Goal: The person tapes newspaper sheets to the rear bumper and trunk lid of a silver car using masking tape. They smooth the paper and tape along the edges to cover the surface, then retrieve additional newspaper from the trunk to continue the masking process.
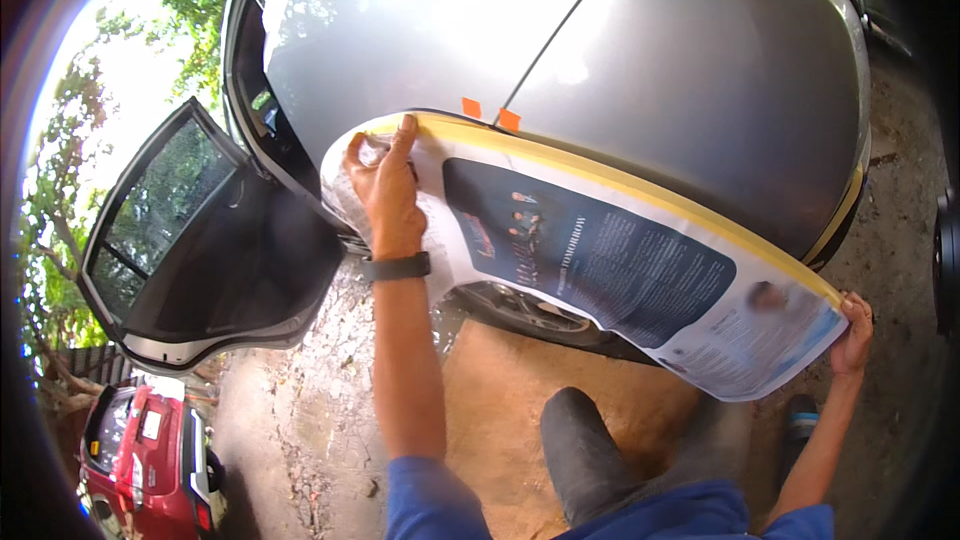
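Observation:
A long printed paper sheet (590,240), like newspaper, hangs along the lower edge of a grey car's body panel. Yellow masking tape (640,180) runs along its upper edge. At the sheet's left end, my left hand (385,185) is closed on the paper, with the thumb up against the tape. Its fingertips are partly hidden in crumpled paper. Out at the far right end, my right hand (853,335) pinches the taped corner. Two small orange tape pieces (509,120) stick to the grey panel (700,80) beside a seam. Part of a wheel (525,310) shows below the paper.
An open dark car door (235,250) stands to the left. Brown board (500,390) lies under my legs on rough concrete (290,410). A red car (150,460) is parked at the lower left. Something round and dark (945,260) sits at the right edge.

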`<state>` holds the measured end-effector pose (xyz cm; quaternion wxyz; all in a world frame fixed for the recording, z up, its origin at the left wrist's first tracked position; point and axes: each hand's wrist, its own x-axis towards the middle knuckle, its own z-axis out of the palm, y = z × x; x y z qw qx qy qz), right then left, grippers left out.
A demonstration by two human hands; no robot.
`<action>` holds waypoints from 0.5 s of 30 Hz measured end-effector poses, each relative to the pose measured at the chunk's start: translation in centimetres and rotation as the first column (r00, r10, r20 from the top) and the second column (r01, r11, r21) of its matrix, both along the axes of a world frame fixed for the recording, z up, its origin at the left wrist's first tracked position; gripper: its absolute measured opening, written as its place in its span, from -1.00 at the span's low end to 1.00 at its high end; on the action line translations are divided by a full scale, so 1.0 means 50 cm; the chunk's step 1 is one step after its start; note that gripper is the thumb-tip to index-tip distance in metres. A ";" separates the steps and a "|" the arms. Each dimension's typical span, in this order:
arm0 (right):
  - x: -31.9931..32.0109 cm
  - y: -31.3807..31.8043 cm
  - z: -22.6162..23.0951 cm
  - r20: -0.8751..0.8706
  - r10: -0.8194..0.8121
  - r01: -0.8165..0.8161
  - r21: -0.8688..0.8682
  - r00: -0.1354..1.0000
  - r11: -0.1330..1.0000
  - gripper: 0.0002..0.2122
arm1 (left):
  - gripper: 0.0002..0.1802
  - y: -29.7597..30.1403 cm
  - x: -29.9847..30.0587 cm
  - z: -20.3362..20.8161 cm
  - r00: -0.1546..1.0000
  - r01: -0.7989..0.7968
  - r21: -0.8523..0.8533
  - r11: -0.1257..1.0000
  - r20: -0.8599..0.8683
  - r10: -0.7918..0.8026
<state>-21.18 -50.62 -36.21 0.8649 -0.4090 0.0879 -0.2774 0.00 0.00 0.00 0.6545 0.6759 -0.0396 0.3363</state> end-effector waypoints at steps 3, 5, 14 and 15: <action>-0.011 0.011 0.033 -0.054 -0.228 0.229 0.019 0.972 0.973 -0.87 | -0.21 -0.006 0.013 -0.023 0.999 0.007 -0.210 0.978 0.043 0.002; -0.027 0.034 0.033 -0.004 -0.109 0.109 -0.002 0.994 0.994 -0.88 | -0.26 -0.014 0.029 -0.007 0.996 -0.025 -0.251 0.968 0.078 0.046; -0.038 0.077 0.058 -0.014 0.099 -0.100 -0.082 0.995 0.992 -0.86 | -0.55 -0.029 -0.043 -0.036 0.754 -0.645 0.526 0.554 0.557 0.348; -0.042 0.078 0.056 -0.033 0.124 -0.127 -0.112 0.992 0.986 -0.85 | -0.58 -0.024 -0.050 -0.044 0.706 -0.684 0.582 0.439 0.680 0.199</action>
